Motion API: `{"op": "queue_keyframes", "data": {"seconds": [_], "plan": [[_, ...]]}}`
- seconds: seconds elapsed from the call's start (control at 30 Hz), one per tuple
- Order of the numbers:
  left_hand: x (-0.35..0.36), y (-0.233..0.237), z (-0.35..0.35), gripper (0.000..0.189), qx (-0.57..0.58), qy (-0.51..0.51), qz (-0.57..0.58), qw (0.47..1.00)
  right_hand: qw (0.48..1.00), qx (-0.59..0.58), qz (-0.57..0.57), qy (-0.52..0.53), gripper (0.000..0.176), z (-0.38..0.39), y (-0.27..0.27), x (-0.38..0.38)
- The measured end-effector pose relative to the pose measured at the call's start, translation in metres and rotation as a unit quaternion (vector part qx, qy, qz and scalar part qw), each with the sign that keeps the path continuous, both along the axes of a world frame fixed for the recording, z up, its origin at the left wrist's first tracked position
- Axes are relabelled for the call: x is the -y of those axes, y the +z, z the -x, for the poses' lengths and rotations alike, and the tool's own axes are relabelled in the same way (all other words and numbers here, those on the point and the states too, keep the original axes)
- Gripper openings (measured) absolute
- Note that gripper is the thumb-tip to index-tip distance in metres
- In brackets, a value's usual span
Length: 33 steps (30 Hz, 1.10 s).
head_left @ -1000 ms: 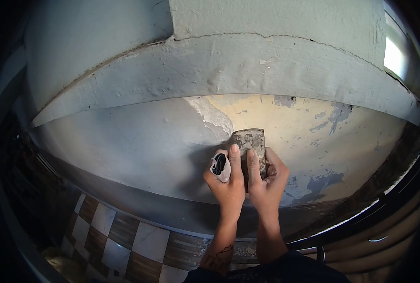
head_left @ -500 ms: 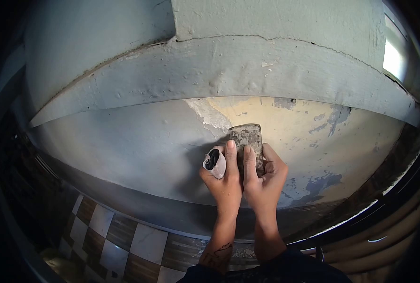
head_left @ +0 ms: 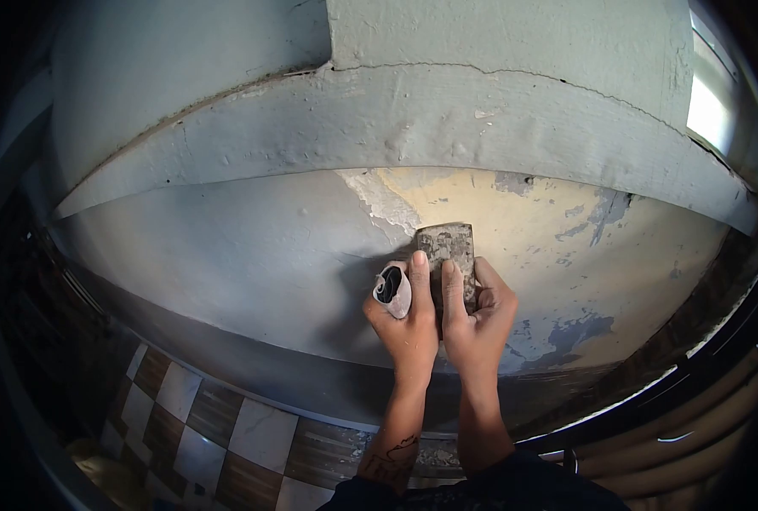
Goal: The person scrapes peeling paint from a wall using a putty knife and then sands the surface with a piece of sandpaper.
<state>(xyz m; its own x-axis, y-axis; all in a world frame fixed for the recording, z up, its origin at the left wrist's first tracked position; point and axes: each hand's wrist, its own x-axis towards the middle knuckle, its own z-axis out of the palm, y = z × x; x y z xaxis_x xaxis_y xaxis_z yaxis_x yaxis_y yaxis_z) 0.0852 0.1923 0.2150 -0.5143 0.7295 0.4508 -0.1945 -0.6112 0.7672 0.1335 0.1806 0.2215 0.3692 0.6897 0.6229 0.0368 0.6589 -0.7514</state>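
Both hands are at a flat, rectangular scraper (head_left: 449, 242), its face grey and blotched, with the top edge against the wall at the peeling paint. Around a pale, tube-like handle with a dark hollow end (head_left: 391, 290), my left hand (head_left: 406, 332) is closed, its thumb pressed along the scraper's left side. My right hand (head_left: 478, 328) grips the scraper's lower right part, thumb on its face and fingers behind it. Ragged white peeling paint (head_left: 381, 204) lies just above and left of the scraper. Whether handle and scraper are one piece, I cannot tell.
The wall (head_left: 225, 247) is grey-painted on the left, with a yellowish patch (head_left: 523, 238) on the right. Above it juts a ledge (head_left: 268, 136). Below are checkered floor tiles (head_left: 260, 434) with debris (head_left: 345, 447). Brown slats (head_left: 677, 434) stand at lower right.
The view has shifted slightly. Both hands keep the same grip, and the scraper stays at nearly the same spot on the wall.
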Motion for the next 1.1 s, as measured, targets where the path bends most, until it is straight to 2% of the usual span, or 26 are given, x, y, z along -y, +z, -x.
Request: {"op": "queue_keyframes", "data": {"seconds": [0.07,0.3,0.47,0.57,0.63,0.7,0.8,0.83,0.9,0.97,1.1], "plan": [[-0.002,0.002,0.001,0.028,0.002,0.0,0.005,1.0,1.0,0.0,-0.024,-0.009,0.019,0.002,0.002,-0.002],[-0.002,0.003,0.006,0.027,0.023,-0.037,0.018,0.999,1.0,-0.006,0.008,-0.01,0.02,0.005,0.006,0.004],[-0.004,0.004,0.005,0.026,0.015,-0.026,0.014,0.999,1.0,-0.028,0.008,-0.004,0.019,0.008,0.01,0.002],[-0.01,0.017,0.005,0.026,0.017,-0.008,-0.009,1.0,1.0,-0.012,0.006,-0.021,0.017,0.007,0.019,-0.004],[-0.012,0.032,0.013,0.027,-0.002,-0.004,-0.023,1.0,0.998,0.005,-0.054,0.009,0.017,0.008,0.032,-0.012],[-0.012,0.037,0.015,0.028,-0.011,-0.013,-0.036,0.999,0.999,0.01,-0.049,0.011,0.017,0.009,0.035,-0.01],[-0.003,0.025,0.005,0.029,0.002,0.047,-0.038,0.998,1.0,0.012,-0.016,0.011,0.014,0.007,0.024,-0.002],[-0.002,0.017,0.007,0.029,-0.014,0.017,-0.014,1.0,1.0,0.011,-0.006,0.017,0.014,0.005,0.016,-0.002],[0.002,0.005,0.008,0.03,-0.077,0.035,-0.013,0.996,1.0,0.012,0.003,0.023,0.014,-0.003,0.008,0.004],[0.009,-0.002,0.007,0.028,-0.078,0.032,0.028,0.996,0.992,0.077,0.079,0.067,0.017,-0.016,0.004,0.014],[0.013,-0.009,0.009,0.028,-0.098,-0.008,0.032,0.995,0.99,0.121,0.061,0.047,0.02,-0.019,0.003,0.015]]}}
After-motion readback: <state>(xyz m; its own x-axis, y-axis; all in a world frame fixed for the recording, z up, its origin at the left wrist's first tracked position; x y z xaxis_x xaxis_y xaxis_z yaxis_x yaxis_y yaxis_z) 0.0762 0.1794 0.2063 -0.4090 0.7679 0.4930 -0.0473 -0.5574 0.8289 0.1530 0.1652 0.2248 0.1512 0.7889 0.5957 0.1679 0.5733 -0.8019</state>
